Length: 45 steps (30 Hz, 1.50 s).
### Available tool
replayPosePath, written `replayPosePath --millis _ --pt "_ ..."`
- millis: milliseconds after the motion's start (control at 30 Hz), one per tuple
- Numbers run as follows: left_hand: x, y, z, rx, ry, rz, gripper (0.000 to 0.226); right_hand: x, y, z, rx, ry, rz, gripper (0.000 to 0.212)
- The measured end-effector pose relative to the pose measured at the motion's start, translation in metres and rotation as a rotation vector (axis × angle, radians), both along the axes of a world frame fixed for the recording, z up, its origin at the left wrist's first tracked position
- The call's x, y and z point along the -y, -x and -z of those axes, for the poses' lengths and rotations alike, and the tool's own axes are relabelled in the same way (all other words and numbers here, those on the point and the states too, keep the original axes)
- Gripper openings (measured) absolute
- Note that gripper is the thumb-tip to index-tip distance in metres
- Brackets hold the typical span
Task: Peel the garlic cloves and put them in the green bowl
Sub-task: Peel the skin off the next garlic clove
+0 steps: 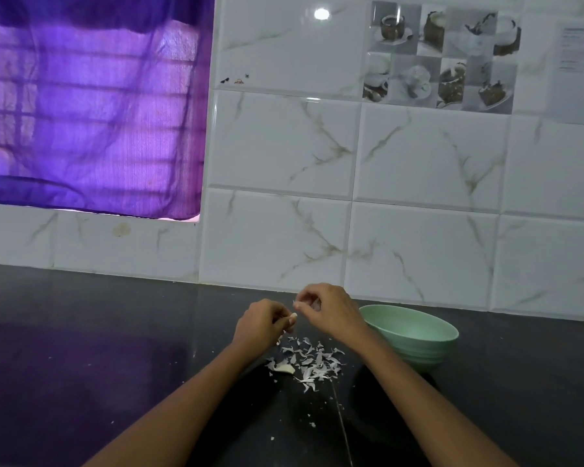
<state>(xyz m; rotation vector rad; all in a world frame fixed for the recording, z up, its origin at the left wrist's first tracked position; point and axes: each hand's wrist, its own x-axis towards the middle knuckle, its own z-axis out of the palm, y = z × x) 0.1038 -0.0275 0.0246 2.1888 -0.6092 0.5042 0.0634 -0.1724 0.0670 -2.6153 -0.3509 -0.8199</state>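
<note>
My left hand (pixel 260 323) grips a pale garlic clove (pixel 291 321) at its fingertips, above the dark counter. Just to the right and slightly higher, my right hand (pixel 327 310) pinches a thin strip of white skin (pixel 300 304) that hangs close to the clove. Below both hands lies a heap of white garlic peels (pixel 309 362). One unpeeled clove (pixel 285 368) rests at the heap's left edge. The green bowl (pixel 415 335) stands right of my right wrist; its inside is partly hidden by its rim, and no clove shows in it.
The black counter (pixel 115 365) runs left and right and meets a white marble-look tiled wall (pixel 418 230) behind the bowl. A purple curtain (pixel 91 106) covers a window at the upper left. Small peel scraps (pixel 312 424) dot the counter near my forearms.
</note>
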Motion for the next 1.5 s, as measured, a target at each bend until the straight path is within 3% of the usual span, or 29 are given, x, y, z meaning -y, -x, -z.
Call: replayPosePath --millis 167,333,533,633,1100,1300,1500 --pt "0.002 0.001 -0.001 0.037 -0.063 -0.025 0.017 -0.002 0.001 0.005 -0.026 0.098 0.011 0.015" --pt "0.002 0.002 -0.001 0.005 0.005 0.013 0.022 -0.002 0.001 0.004 0.007 0.144 0.063 0.023" --pt "0.004 0.011 -0.002 -0.254 0.409 0.242 0.020 -0.009 0.002 0.006 0.064 0.147 0.054 0.027" --pt "0.005 0.015 -0.003 -0.335 0.504 0.311 0.021 -0.013 0.001 0.006 0.059 0.169 0.076 0.028" --pt "0.008 0.011 -0.003 -0.194 0.510 0.234 0.023 -0.021 0.001 0.005 0.020 0.071 0.128 0.025" --pt "0.008 0.009 -0.002 -0.208 0.526 0.260 0.017 -0.013 -0.003 0.008 -0.081 -0.031 0.041 0.019" --pt "0.008 0.008 -0.004 -0.241 0.547 0.334 0.016 -0.004 -0.004 0.008 -0.093 -0.041 0.113 0.020"
